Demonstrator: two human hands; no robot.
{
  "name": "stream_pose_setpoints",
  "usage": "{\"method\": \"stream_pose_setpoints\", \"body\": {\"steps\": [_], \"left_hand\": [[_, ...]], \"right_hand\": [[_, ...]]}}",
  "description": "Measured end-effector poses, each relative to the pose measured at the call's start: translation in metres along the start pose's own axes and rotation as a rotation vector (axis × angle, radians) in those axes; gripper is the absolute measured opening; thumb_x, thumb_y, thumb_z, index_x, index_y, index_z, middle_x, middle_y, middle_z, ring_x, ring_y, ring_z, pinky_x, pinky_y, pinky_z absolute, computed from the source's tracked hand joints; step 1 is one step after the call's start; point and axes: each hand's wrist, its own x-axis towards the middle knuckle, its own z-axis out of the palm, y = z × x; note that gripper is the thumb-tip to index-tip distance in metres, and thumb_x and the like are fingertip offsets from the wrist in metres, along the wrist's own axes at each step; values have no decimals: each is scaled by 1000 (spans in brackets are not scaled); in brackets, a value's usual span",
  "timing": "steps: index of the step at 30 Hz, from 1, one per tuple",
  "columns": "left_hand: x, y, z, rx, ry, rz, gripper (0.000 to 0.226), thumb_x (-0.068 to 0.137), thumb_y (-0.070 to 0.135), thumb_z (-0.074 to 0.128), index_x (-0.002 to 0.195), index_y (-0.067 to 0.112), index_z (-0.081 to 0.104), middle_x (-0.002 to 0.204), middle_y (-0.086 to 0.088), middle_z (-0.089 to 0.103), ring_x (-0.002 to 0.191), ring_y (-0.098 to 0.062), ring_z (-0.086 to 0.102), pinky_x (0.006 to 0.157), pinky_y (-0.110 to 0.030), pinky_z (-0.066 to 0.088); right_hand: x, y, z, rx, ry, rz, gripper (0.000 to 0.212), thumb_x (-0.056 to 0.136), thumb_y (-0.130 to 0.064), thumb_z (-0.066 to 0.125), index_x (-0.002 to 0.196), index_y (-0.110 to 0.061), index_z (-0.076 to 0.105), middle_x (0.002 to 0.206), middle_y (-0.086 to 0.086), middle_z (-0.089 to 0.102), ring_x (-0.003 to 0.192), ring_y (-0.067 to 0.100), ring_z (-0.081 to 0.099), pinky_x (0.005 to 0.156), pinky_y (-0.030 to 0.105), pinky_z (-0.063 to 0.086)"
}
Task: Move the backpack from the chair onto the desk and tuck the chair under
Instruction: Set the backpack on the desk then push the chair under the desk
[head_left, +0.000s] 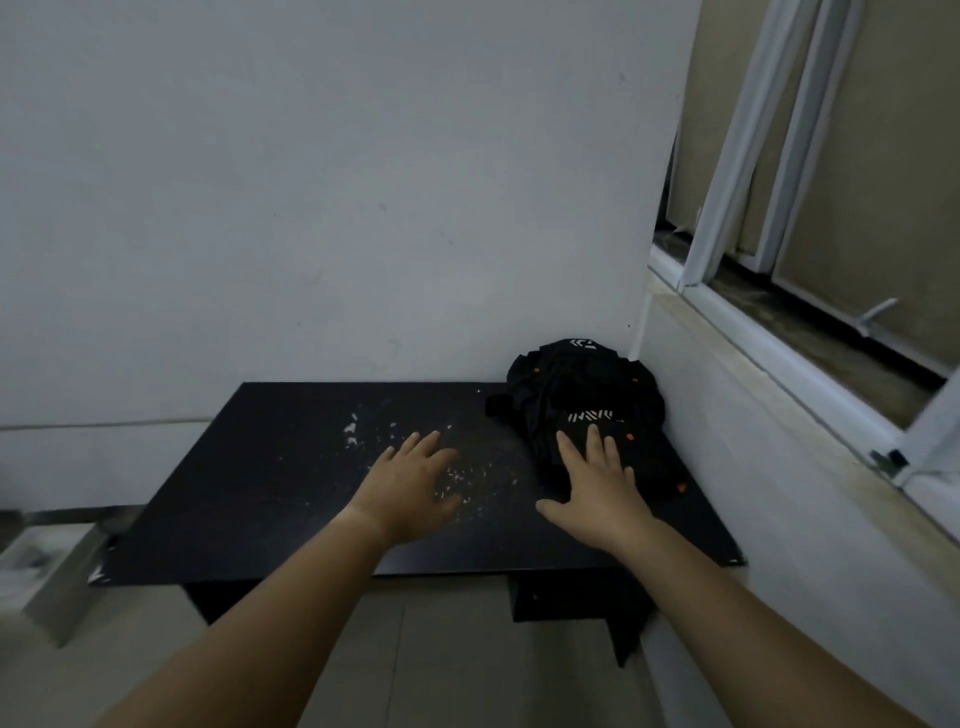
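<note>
A black backpack (576, 387) with white lettering and small orange details lies slumped on the back right corner of the black desk (260, 467), against the wall. My right hand (595, 488) rests flat on the backpack's near end, fingers spread. My left hand (410, 480) hovers open over the middle of the desk, holding nothing. The chair is out of view.
White flecks are scattered on the desk top near my left hand. A white wall stands behind the desk. To the right runs a window sill (779, 364) with a white window frame. A pale box-like thing (47, 571) sits low at the left. Tiled floor lies below.
</note>
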Motion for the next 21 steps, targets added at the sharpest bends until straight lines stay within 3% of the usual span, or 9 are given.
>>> {"method": "stream_pose_setpoints", "body": {"steps": [12,21], "left_hand": [[-211,-4,-24,-11,66,31,61,93,46,51,148,27,35,163,0,21,151,-22,15,123,-44,20],[-411,-8,-9,-14,-37,-20,60,91,42,54,147,27,37,163,0,21,151,-22,16,122,-44,15]], "right_hand": [[-187,-74,35,-2,37,-70,95,87,-49,59,154,-31,-6,160,10,-24,147,31,-20,119,54,5],[-360,-139,99,-64,-88,-89,96,87,-43,61,154,-28,-7,159,12,-27,146,31,-23,120,53,4]]}}
